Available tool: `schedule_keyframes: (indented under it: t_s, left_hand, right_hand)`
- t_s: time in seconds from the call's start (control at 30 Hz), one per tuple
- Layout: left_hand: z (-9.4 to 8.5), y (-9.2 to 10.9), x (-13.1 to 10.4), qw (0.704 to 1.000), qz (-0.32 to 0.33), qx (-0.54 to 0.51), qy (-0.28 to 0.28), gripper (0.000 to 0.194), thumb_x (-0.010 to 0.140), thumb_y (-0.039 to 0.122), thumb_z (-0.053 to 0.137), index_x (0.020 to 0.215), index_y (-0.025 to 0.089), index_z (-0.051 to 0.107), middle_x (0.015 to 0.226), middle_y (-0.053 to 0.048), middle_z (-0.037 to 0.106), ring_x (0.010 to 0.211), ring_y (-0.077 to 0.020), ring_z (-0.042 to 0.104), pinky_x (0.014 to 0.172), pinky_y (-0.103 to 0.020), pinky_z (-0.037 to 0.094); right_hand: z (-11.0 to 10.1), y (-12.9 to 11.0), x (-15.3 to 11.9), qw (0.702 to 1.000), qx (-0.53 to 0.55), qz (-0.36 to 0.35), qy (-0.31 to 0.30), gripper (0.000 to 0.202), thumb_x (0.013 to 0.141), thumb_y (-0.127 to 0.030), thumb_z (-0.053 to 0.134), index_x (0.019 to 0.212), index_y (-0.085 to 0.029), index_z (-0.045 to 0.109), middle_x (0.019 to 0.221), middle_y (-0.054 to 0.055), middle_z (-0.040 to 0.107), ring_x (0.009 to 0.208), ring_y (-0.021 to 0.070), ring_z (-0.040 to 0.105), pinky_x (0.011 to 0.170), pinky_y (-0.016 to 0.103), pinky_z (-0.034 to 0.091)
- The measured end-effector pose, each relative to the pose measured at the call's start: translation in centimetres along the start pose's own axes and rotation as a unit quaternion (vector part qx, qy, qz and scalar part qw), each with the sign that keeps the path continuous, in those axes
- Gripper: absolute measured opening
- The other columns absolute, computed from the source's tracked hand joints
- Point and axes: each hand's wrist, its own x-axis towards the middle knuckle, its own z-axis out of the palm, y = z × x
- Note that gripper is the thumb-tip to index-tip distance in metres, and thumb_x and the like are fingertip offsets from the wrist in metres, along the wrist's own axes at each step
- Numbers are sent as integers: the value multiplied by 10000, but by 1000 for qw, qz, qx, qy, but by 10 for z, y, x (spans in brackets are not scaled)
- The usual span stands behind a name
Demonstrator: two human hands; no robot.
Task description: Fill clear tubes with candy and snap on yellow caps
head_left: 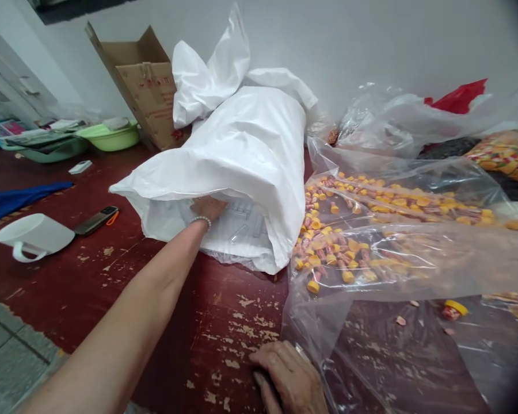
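My left hand [210, 208], with a beaded bracelet at the wrist, reaches into the mouth of a large white sack [250, 138] lying on its side. Clear plastic tubes [240, 232] lie inside the sack, close to the hand. Its fingers are mostly hidden there, so I cannot see what they touch. On the tabletop at the bottom, my right hand [291, 376] rests with bent fingers slightly apart and nothing visible in them. It lies beside the edge of a clear plastic bag [323, 339]. Many small yellow-capped containers [328, 247] with pinkish contents are spread in the bag.
A white mug [34, 234] lies tipped beside a phone [97, 221] at left. Behind are a blue cloth [21, 198], a green basin [112, 138] and an open cardboard box [153, 100]. More plastic bags [380, 123] stand against the wall. The dark red table [224, 322] has worn paint.
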Motion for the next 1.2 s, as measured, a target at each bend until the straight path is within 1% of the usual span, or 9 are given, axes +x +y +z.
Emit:
schedule_keyframes:
  t_s: [0.1,0.23,0.37,0.43,0.6,0.77,0.93,1.03,1.2]
  left_hand:
    - [8,5,-14,998,57,11,10,680,765,595,494,1170,56,580,1335,-266,436,1261,-425,308,997,-567,282]
    - [8,7,-40,991,132,14,7,611,789,612,448,1107,118,617,1235,-214,522,1211,-382,355,975,-563,302]
    - [1,2,-71,977,213,-2,13,569,797,582,467,1243,231,508,1295,-124,477,1195,-336,364,953,-526,335]
    - [-5,-3,-89,969,247,-4,12,529,807,555,474,1239,252,502,1320,-106,444,1194,-329,355,943,-508,345]
    - [-16,-15,-139,952,305,14,-2,380,853,508,444,1090,252,595,1213,-82,519,1163,-298,365,907,-435,370]
    - [-23,-26,-188,942,334,27,-1,414,876,503,409,1149,235,565,1195,-87,529,1089,-279,425,924,-436,354]
    - [-36,-42,-229,929,369,34,-7,551,811,555,498,1263,240,492,1310,-93,465,1181,-298,386,985,-453,320]
    - [-45,-56,-251,926,377,31,-13,526,831,505,489,1292,253,465,1344,-87,455,1206,-289,387,987,-453,326]
    - [-54,-90,-281,917,396,-32,-32,593,827,460,495,1363,231,381,1401,-106,429,1235,-294,387,987,-466,333]
  right_hand:
    - [-3,-2,2,1000,-2,7,-9,309,793,-77,545,1052,-246,547,934,16,653,824,163,597,698,262,468]
    - [-8,-8,6,1000,9,12,-18,295,808,-75,520,1049,-244,542,935,23,650,826,161,596,698,265,465]
    - [-10,-14,8,999,21,32,-2,266,812,-69,506,1004,-248,553,920,13,653,826,162,592,709,272,457]
    - [-11,-17,9,999,25,40,-2,255,815,-68,505,989,-246,560,923,12,653,840,161,591,725,274,453]
    - [-13,-20,9,998,19,59,-21,224,820,-78,510,958,-241,580,931,11,647,866,164,583,767,293,444]
    - [-14,-21,8,998,4,54,-23,194,821,-90,511,941,-219,592,920,26,643,866,174,582,769,300,451]
    - [-13,-19,5,998,-3,40,38,207,814,-83,497,959,-193,596,927,52,634,871,179,578,778,302,468]
    - [-13,-20,1,995,-13,25,94,231,810,-65,471,964,-182,598,909,60,628,870,182,569,780,308,473]
    - [-15,-36,-11,985,-116,9,128,306,818,-51,456,1053,-177,606,977,71,638,914,204,539,831,360,454]
